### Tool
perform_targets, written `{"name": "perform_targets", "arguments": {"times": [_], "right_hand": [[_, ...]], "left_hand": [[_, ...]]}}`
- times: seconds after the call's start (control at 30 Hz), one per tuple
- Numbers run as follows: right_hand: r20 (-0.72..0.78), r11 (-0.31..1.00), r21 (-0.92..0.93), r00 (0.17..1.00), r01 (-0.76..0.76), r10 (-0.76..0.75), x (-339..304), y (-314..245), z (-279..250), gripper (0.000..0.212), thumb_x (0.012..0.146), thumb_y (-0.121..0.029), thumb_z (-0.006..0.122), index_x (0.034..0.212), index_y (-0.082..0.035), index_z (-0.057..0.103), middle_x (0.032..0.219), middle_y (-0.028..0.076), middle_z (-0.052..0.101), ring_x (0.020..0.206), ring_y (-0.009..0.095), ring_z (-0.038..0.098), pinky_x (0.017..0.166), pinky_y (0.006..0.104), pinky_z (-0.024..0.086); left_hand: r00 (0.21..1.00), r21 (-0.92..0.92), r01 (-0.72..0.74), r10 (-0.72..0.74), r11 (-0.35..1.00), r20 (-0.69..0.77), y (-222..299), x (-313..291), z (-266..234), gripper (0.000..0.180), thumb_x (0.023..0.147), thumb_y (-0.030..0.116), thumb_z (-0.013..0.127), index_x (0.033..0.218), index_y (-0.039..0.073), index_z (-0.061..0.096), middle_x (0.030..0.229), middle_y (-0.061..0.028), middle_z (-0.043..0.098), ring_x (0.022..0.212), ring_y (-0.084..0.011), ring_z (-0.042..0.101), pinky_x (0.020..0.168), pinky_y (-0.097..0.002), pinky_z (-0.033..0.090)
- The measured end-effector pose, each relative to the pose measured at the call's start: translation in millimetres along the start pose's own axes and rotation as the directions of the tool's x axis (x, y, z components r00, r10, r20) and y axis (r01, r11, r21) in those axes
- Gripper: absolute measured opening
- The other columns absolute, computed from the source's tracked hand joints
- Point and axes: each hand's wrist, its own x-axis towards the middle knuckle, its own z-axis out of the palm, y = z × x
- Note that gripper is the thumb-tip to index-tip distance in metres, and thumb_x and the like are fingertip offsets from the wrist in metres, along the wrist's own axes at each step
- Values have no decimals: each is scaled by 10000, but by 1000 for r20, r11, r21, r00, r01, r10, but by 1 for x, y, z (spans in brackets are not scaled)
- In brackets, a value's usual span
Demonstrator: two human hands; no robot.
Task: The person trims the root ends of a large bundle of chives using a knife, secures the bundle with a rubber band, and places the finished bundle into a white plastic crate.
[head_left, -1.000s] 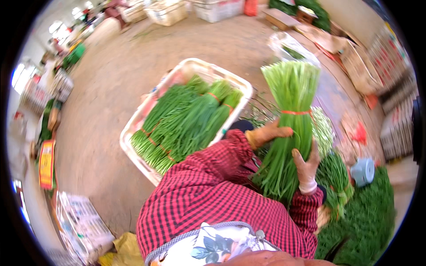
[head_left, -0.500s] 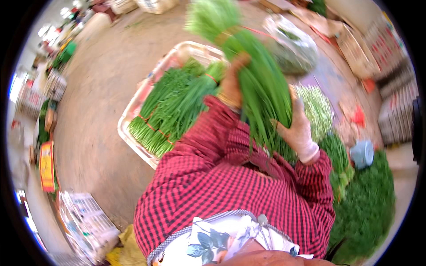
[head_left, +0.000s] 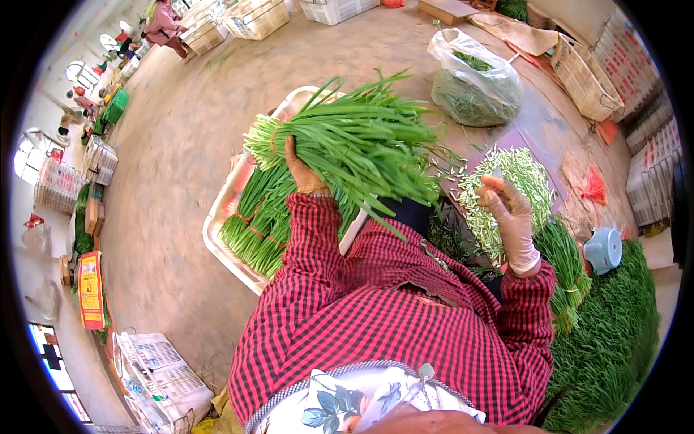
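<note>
My left hand (head_left: 303,170) grips a thick bunch of long green chives (head_left: 361,141) tied with a red band near its cut end. The bunch lies sideways, cut end to the left, above a white tray (head_left: 215,226) that holds several tied chive bunches (head_left: 262,220). My right hand (head_left: 510,211), in a thin pale glove, hangs free to the right with fingers loosely apart and holds nothing. It hovers over a pile of pale cut stem ends (head_left: 517,170).
A clear plastic bag of greens (head_left: 473,87) stands beyond the pile. At the right lie tied bunches (head_left: 567,271), a blue bowl (head_left: 603,249) and a heap of loose chives (head_left: 614,354). White crates (head_left: 253,18) and another person (head_left: 163,22) are far back.
The bunch, held upright in both hands before, has swung left and down over the tray. My right hand has let go and drawn back to the right.
</note>
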Motion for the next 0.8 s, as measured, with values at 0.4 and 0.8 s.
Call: {"name": "perform_targets", "arguments": {"times": [0.4,0.8], "right_hand": [[376,705,-529,875,472,-304,45,-75,100,219,868,-207,678,1015,-50,719,928,112,700,775,239,679,699,327,531],[350,916,-380,937,129,14,67,-35,126,178,863,-199,679,917,-30,671,752,97,671,672,186,647,648,322,503]], "left_hand": [[984,-63,117,-107,991,141,-17,-35,25,533,890,434,621,1276,70,569,1228,-107,637,1075,-275,634,925,-445,545],[988,-10,98,-96,995,117,-20,-48,32,470,885,371,653,1237,67,587,1188,-91,656,1060,-249,641,927,-420,546]]}}
